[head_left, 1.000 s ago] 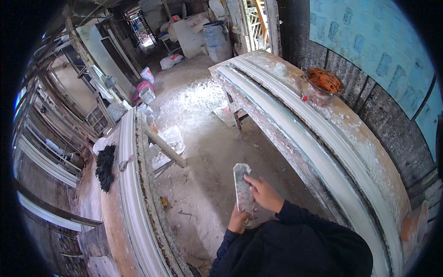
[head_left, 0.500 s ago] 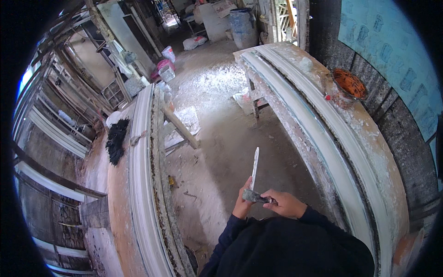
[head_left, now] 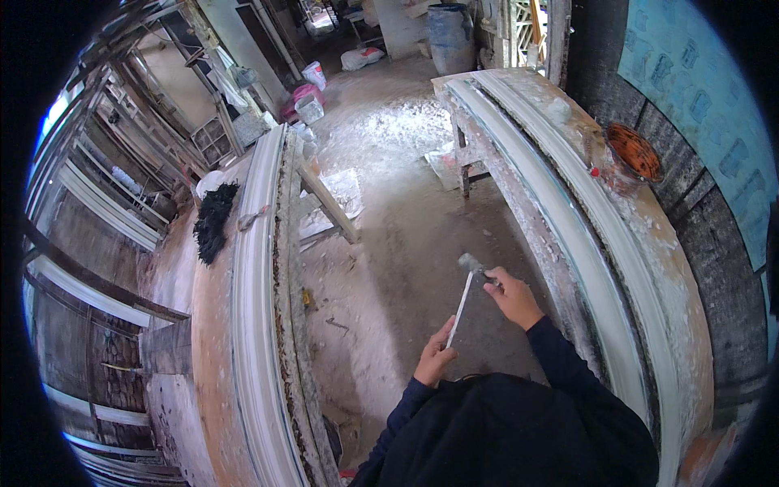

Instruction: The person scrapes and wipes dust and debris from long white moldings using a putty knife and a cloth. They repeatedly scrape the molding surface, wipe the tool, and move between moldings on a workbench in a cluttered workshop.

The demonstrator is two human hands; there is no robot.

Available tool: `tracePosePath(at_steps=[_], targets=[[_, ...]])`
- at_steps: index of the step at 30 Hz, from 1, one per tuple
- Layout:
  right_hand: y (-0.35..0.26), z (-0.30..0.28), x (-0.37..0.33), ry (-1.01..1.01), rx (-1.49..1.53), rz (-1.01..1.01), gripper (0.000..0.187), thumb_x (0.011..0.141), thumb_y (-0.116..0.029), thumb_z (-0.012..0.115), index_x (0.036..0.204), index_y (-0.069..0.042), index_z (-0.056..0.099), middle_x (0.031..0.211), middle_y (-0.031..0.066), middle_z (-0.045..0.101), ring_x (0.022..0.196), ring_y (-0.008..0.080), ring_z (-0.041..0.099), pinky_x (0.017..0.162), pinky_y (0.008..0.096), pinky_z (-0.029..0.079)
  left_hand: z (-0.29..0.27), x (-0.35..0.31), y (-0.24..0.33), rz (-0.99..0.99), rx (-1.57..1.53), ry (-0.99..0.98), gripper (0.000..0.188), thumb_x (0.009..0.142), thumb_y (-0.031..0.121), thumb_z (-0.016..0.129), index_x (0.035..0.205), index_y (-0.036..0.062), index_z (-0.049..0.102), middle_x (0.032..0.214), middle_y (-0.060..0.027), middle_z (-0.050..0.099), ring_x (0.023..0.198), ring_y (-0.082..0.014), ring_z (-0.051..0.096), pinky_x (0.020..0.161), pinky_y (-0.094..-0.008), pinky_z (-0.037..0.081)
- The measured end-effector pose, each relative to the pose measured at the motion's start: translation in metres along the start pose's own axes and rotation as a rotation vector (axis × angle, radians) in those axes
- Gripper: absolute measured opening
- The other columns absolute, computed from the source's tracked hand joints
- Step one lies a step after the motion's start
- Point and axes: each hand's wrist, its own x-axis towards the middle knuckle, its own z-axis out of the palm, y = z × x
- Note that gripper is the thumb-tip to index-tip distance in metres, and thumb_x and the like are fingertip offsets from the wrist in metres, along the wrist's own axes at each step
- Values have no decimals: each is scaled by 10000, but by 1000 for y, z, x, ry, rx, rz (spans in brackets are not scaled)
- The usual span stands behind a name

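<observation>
My left hand [head_left: 436, 355] is closed around the lower end of a thin white plaster-coated stick [head_left: 461, 312], which slants up and to the right. My right hand [head_left: 517, 299] grips the dark handle of a short, plaster-smeared scraper [head_left: 469, 262]. The scraper's broad grey head is at the top end of the stick and seems to touch it. Both hands are held over the aisle between two long work benches. Fingers partly hide the scraper's handle and the stick's lower end.
Long white plaster mouldings lie on the left bench [head_left: 213, 381] and the right bench [head_left: 686, 325]. A black bristly bundle [head_left: 213, 223] rests on the left one. An orange-lined basin [head_left: 634, 152] stands at far right. Buckets [head_left: 309, 108] and a blue drum [head_left: 450, 39] are farther back.
My right hand has moved up and away from my left, carrying the scraper from the stick's lower part to its tip. The stick now leans more to the right. The view has shifted slightly.
</observation>
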Motion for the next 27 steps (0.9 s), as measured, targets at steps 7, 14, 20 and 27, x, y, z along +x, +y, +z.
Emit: tracePosePath(at_steps=[7,14,20,27], targets=[[-32,9,-33,-391,128,-260,293,859,-279,589,1089,-104,542,953,111,633,824,318,627,674,384,484,-17,-1,-7,-180,-10,113,677,705,41,510,1367,15,366,1162,-27,531,1036,-141,496,868,-229,374],[-28,12,-21,-371,147,-182,278,864,-272,581,1075,-93,550,962,122,635,828,313,630,686,374,483,-20,0,-16,-71,-17,158,674,700,36,513,1362,39,384,1179,-39,522,1020,-132,480,820,-235,363],[10,12,9,-81,107,28,273,855,-252,597,1071,-91,548,935,126,638,796,307,634,671,368,480,-17,5,-17,2,92,41,717,676,3,495,1379,84,379,1226,-28,490,1002,-109,461,754,-213,394],[-24,16,-29,-442,226,-240,293,854,-260,607,1072,-74,548,873,116,623,681,227,603,638,336,473,-39,13,-47,0,149,94,717,669,-3,495,1373,43,368,1213,-55,494,1059,-165,469,849,-257,392]])
